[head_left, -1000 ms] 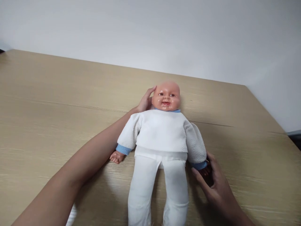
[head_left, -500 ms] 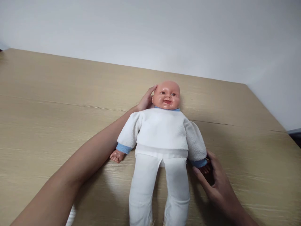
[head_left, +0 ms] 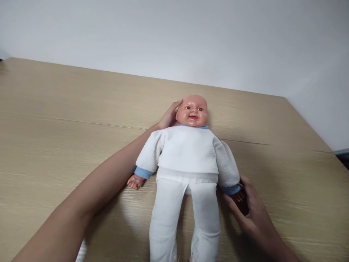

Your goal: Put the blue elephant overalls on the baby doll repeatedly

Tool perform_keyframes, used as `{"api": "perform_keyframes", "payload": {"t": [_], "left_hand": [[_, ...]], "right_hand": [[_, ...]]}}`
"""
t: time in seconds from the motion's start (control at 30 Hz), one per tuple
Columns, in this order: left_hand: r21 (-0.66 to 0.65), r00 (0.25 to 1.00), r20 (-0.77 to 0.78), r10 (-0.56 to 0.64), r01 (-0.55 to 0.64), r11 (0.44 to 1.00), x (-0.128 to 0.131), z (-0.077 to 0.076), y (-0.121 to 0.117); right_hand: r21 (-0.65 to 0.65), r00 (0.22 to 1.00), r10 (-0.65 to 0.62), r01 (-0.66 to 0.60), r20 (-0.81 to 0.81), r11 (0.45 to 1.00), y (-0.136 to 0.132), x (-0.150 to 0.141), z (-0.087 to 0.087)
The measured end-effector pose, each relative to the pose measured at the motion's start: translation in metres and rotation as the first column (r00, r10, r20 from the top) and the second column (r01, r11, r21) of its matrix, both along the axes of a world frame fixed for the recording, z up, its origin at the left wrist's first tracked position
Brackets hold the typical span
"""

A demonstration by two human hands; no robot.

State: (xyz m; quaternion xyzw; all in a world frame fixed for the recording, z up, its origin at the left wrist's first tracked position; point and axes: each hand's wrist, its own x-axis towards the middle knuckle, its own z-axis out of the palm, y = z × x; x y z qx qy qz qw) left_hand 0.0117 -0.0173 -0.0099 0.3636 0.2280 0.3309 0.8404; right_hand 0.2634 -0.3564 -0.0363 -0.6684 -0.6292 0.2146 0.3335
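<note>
A baby doll (head_left: 188, 153) in a white fleece top with blue cuffs and collar and white trousers lies on its back, its smooth head (head_left: 194, 110) away from me. My left hand (head_left: 170, 115) cups the side of that head, its thumb along the temple and the other fingers hidden behind. At the doll's other side, my right hand (head_left: 251, 207) curls around the small hand and blue cuff (head_left: 231, 189), with thumb and fingers on either side. The doll's opposite hand (head_left: 135, 182) rests beside my left forearm. Its feet are cut off at the bottom of the view.
Beneath the doll is a light wooden table (head_left: 68, 98) with a thin seam across it. A plain pale wall (head_left: 174, 40) rises behind the table's far edge. Something dark (head_left: 344, 159) shows past the right edge.
The doll's head has tipped very slightly to the left. Both hands keep their places.
</note>
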Motion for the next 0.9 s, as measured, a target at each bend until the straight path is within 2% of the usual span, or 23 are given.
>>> {"api": "perform_keyframes", "payload": {"t": [0.3, 0.6, 0.9], "left_hand": [[0.073, 0.999, 0.031, 0.034, -0.036, 0.997, 0.001, -0.005, -0.002], [0.163, 0.997, 0.072, 0.031, -0.043, 0.986, -0.001, -0.019, 0.007], [0.167, 0.998, 0.066, 0.024, -0.035, 0.985, 0.000, -0.017, 0.005]], "right_hand": [[0.007, 0.999, 0.024, -0.025, 0.028, 1.000, 0.001, -0.002, 0.004], [0.018, 0.998, 0.038, -0.039, 0.045, 0.999, 0.002, -0.001, 0.003], [0.027, 0.998, 0.034, -0.035, 0.060, 0.999, 0.001, 0.000, 0.000]]}}
